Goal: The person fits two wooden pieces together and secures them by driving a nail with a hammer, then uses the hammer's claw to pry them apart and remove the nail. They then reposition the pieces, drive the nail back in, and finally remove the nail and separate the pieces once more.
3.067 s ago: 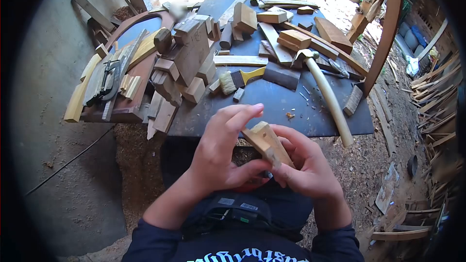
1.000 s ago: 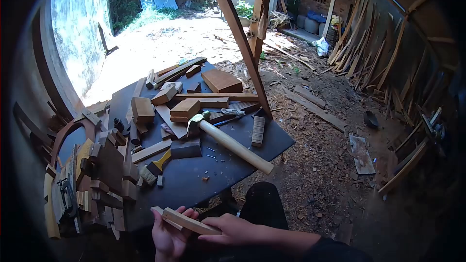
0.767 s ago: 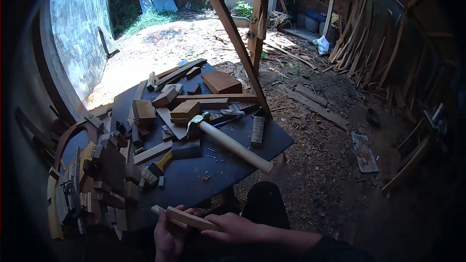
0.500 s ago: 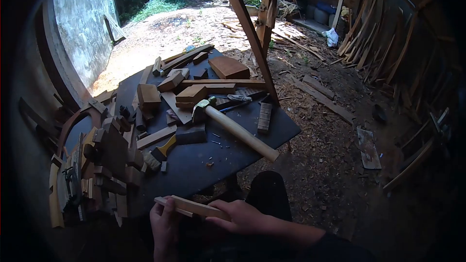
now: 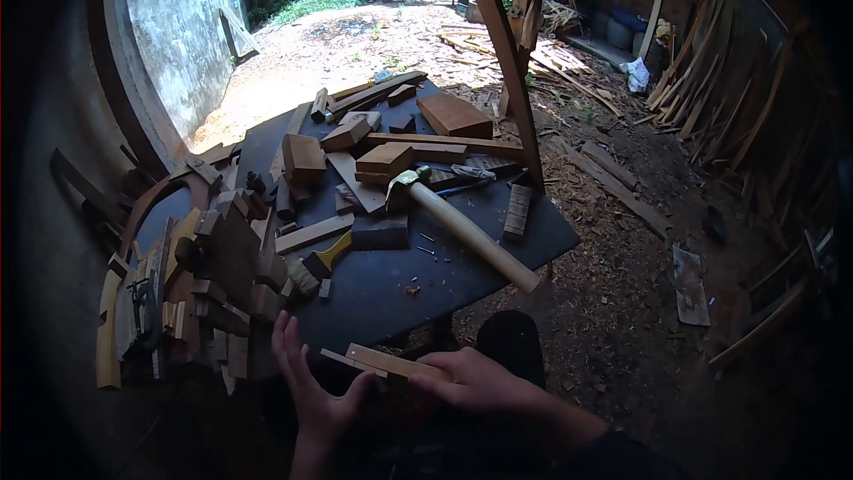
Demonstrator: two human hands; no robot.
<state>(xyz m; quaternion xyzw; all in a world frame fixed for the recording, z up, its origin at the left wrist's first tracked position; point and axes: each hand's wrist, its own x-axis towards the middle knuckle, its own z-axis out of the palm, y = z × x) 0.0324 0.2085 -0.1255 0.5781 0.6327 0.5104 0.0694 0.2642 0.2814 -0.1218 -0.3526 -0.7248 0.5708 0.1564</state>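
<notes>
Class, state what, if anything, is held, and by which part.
The right hand holds a pale, oblong wooden piece by its right-hand end.

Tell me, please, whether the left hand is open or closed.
Open: the left hand holds its thumb well away from its fingers.

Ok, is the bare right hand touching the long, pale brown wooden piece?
Touching. The head view shows the right hand gripping one end of the pale brown wooden piece.
</notes>
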